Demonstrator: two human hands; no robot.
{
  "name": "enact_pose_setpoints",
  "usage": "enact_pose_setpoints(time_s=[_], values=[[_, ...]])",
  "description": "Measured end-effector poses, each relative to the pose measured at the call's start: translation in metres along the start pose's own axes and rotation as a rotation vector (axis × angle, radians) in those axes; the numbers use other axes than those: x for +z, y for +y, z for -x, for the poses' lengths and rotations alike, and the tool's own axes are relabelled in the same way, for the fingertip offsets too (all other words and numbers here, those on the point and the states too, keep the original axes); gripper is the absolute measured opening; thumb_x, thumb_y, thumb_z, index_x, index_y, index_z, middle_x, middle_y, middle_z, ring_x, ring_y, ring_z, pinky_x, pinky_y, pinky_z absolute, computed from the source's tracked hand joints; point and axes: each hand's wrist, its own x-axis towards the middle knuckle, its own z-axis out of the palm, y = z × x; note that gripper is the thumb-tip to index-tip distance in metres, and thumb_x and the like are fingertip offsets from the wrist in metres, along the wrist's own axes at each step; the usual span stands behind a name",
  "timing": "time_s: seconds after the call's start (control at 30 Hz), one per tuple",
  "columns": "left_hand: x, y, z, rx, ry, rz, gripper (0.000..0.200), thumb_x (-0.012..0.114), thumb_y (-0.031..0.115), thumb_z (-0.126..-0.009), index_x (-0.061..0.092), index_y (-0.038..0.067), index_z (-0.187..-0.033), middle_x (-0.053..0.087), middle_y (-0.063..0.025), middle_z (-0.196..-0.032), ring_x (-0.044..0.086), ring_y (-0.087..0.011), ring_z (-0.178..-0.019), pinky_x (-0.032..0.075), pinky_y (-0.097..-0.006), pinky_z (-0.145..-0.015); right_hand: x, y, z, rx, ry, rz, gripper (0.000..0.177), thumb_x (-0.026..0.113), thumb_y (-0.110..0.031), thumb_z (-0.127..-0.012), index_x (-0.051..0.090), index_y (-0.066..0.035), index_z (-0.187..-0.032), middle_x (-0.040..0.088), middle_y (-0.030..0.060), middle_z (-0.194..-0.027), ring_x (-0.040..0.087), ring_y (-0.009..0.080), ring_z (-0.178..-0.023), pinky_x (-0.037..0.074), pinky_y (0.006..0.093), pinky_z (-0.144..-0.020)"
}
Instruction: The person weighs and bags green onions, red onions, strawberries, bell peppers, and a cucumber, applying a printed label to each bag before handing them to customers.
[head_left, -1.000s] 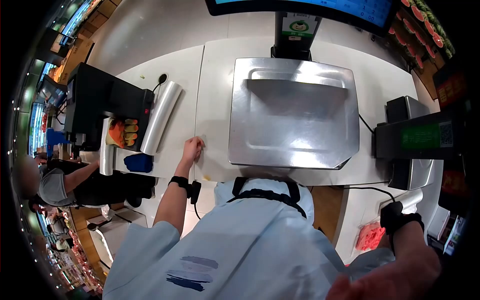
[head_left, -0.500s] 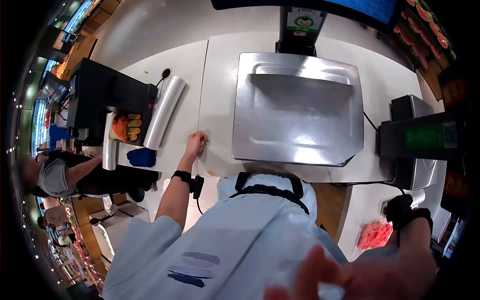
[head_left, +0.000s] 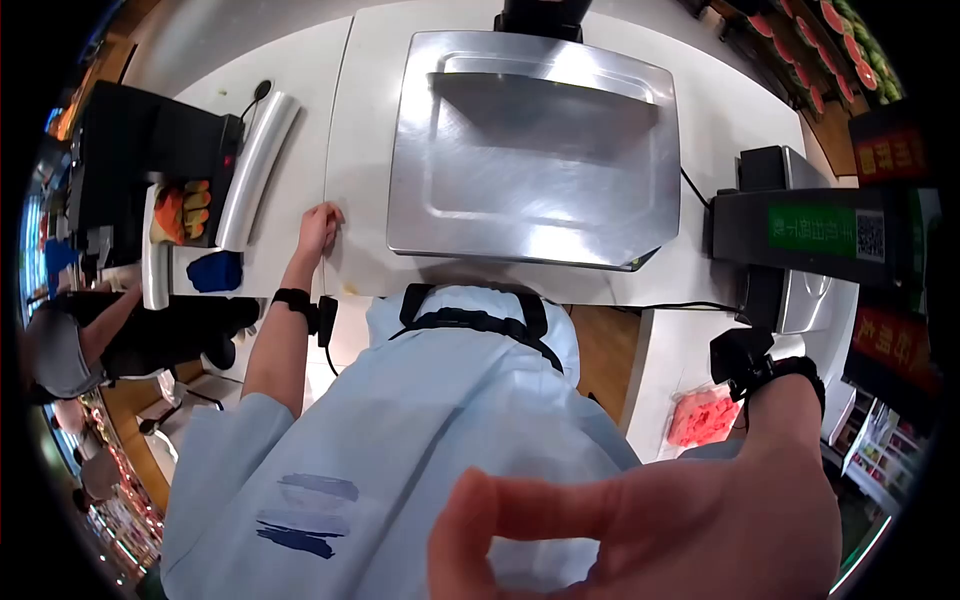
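Observation:
My left hand (head_left: pixel 320 229) rests on the white counter (head_left: pixel 355 180), its fingers curled in loosely, with nothing visible in them. It lies left of a large steel scale plate (head_left: pixel 535 165), apart from it. Close to the camera, my right hand (head_left: pixel 660 520) is raised in front of my light blue shirt (head_left: pixel 440 420). Its thumb and a finger curve with a gap between them, and nothing shows in that gap. The frame's lower edge cuts off part of this hand. Both wrists wear black straps with small devices (head_left: pixel 740 362).
On the left are a black machine (head_left: pixel 150 150), a plastic roll (head_left: pixel 262 170), an orange-yellow glove (head_left: pixel 183 212) and a dark blue bundle (head_left: pixel 215 270). Another person (head_left: pixel 75 345) is beyond. At right stand a second scale (head_left: pixel 800 235) and a red-pink package (head_left: pixel 703 415).
My right hand has come further into view and nearer the camera, moving left. The whole scene has shifted up and left with my head. My left hand stays on the counter.

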Motion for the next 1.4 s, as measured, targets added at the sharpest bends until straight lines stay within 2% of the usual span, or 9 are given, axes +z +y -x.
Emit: enact_pose_setpoints(time_s=[0.3, 0.37, 0.67, 0.77, 0.87, 0.97, 1.03, 1.17, 1.4], values=[[0.001, 0.010, 0.005, -0.022, 0.025, 0.013, 0.028, 0.040, 0.019, -0.083, 0.054, 0.005, -0.063, 0.036, 0.0042, -0.045, 0.029, -0.0055, -0.035, 0.020, -0.0230, -0.033, 0.043, -0.014, 0.032, 0.088, -0.084, 0.248, 0.030, 0.058, -0.031, -0.076, 0.060, -0.014, -0.100, 0.054, 0.0012, -0.109, 0.049, 0.0205, -0.096, 0.040, 0.0353, -0.070], [-0.002, -0.006, -0.006, 0.027, 0.052, -0.002, 0.029, 0.040, 0.019, -0.083, 0.054, 0.004, -0.062, 0.037, 0.0037, -0.045, 0.030, -0.0056, -0.035, 0.021, -0.0229, -0.033, 0.066, -0.005, 0.044, 0.331, -0.183, -0.191, 0.029, 0.062, -0.010, -0.070, 0.061, -0.011, -0.099, 0.058, -0.0026, -0.100, 0.052, 0.0088, -0.090, 0.039, 0.0262, -0.064], [-0.001, -0.006, -0.012, 0.021, 0.095, -0.018, 0.033, 0.042, 0.021, -0.082, 0.056, 0.003, -0.059, 0.040, 0.0007, -0.044, 0.034, -0.0088, -0.036, 0.025, -0.0258, -0.035, 0.105, 0.006, 0.039, 0.702, -0.247, -0.443, 0.029, 0.065, -0.012, -0.066, 0.063, -0.013, -0.095, 0.056, -0.0011, -0.107, 0.053, 0.0151, -0.091, 0.038, 0.0323, -0.079], [-0.003, -0.023, -0.017, 0.014, 0.100, -0.083, 0.035, 0.042, 0.025, -0.081, 0.057, 0.004, -0.058, 0.043, -0.0016, -0.044, 0.039, -0.0110, -0.039, 0.029, -0.0285, -0.038, 0.117, 0.012, 0.042, 0.803, -0.235, -0.477, 0.040, 0.064, -0.010, -0.068, 0.063, -0.018, -0.108, 0.050, 0.0011, -0.057, 0.051, 0.0175, -0.058, 0.040, 0.0301, -0.057], [-0.004, -0.039, -0.027, 0.144, 0.147, -0.283, 0.035, 0.041, 0.026, -0.082, 0.062, 0.004, -0.064, 0.059, -0.0099, -0.061, 0.056, -0.0200, -0.060, 0.045, -0.0358, -0.060, 0.148, -0.006, 0.062, 1.024, 0.022, -0.546, 0.049, 0.057, -0.001, -0.065, 0.064, -0.021, -0.108, 0.038, 0.0039, -0.043, 0.038, 0.0194, -0.036, 0.032, 0.0321, -0.040], [0.000, -0.023, -0.015, 0.056, 0.132, -0.161, 0.029, 0.046, 0.023, -0.078, 0.064, 0.004, -0.064, 0.059, -0.0082, -0.059, 0.056, -0.0182, -0.058, 0.044, -0.0328, -0.058, 0.156, -0.018, 0.070, 1.299, 0.042, -0.772, 0.035, 0.044, 0.005, -0.069, 0.067, -0.005, -0.094, 0.058, 0.0051, -0.049, 0.062, 0.0154, -0.048, 0.046, 0.0230, -0.045], [-0.001, -0.011, -0.004, 0.082, 0.095, -0.131, 0.028, 0.046, 0.021, -0.077, 0.063, 0.004, -0.063, 0.058, -0.0062, -0.058, 0.053, -0.0155, -0.054, 0.042, -0.0301, -0.054, 0.137, -0.024, 0.065, 1.664, -0.448, -0.945, 0.025, 0.041, -0.009, -0.084, 0.062, -0.004, -0.096, 0.064, 0.0127, -0.084, 0.064, 0.0209, -0.075, 0.048, 0.0331, -0.072], [-0.005, -0.018, -0.014, 0.021, -0.023, -0.063, 0.029, 0.045, 0.023, -0.077, 0.063, 0.005, -0.063, 0.058, -0.0056, -0.059, 0.052, -0.0173, -0.052, 0.041, -0.0301, -0.053, 0.141, -0.046, 0.076, 1.697, -0.076, -0.929, 0.034, 0.036, -0.006, -0.085, 0.058, -0.007, -0.110, 0.066, 0.0111, -0.075, 0.065, 0.0178, -0.062, 0.048, 0.0289, -0.064], [-0.003, -0.019, -0.019, 0.054, -0.032, -0.124, 0.030, 0.045, 0.026, -0.076, 0.062, 0.006, -0.063, 0.056, -0.0058, -0.056, 0.052, -0.0155, -0.051, 0.041, -0.0299, -0.053, 0.158, -0.065, 0.072, 1.476, -0.169, -0.643, 0.038, 0.037, -0.008, -0.084, 0.055, -0.013, -0.117, 0.066, 0.0105, -0.075, 0.062, 0.0232, -0.063, 0.047, 0.0346, -0.066]])
